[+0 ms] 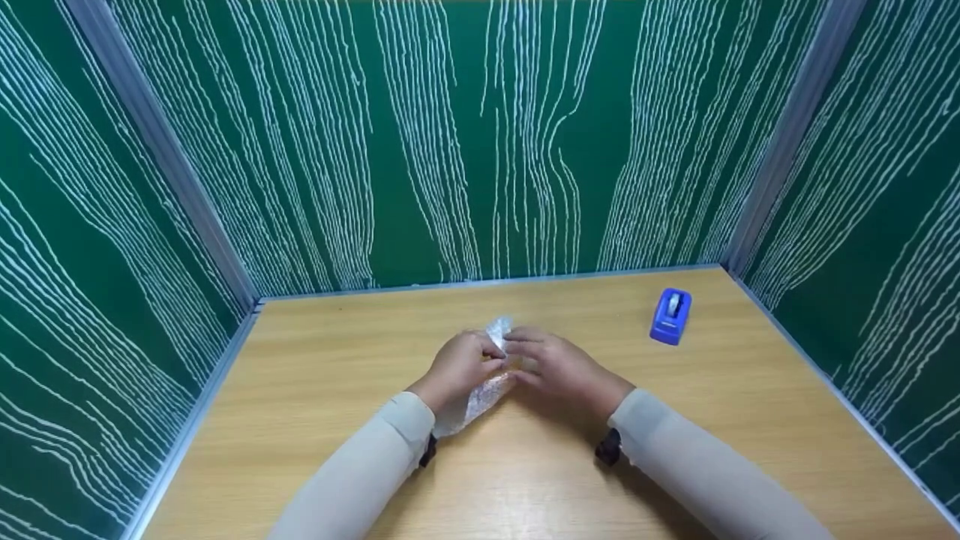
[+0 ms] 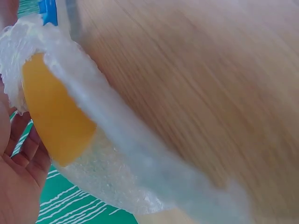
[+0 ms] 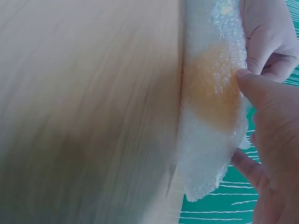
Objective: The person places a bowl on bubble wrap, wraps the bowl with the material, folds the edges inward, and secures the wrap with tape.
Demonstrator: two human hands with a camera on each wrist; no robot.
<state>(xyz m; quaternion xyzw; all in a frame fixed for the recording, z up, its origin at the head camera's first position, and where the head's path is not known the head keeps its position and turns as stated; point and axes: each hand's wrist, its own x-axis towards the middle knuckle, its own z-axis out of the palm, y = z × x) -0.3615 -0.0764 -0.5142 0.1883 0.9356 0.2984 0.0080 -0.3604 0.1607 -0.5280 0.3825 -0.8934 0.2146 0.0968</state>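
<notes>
Over the middle of the table, both hands hold a sheet of bubble wrap [image 1: 487, 397] folded around a smooth orange-yellow object [image 2: 56, 112]. That object has a curved edge; it shows bare through the open side of the wrap in the left wrist view and blurred through the layer in the right wrist view. My left hand [image 1: 465, 364] pinches the wrap's edge with curled fingers. From the right, my right hand [image 1: 559, 367] grips the bundle, its thumb [image 3: 254, 86] pressed on the wrap and fingers behind it. Most of the object is hidden by wrap and hands.
A blue tape dispenser [image 1: 670, 316] stands at the table's back right. Green panels [image 1: 420, 150] with wavy white lines rise along the back and both sides of the wooden table [image 1: 337, 360].
</notes>
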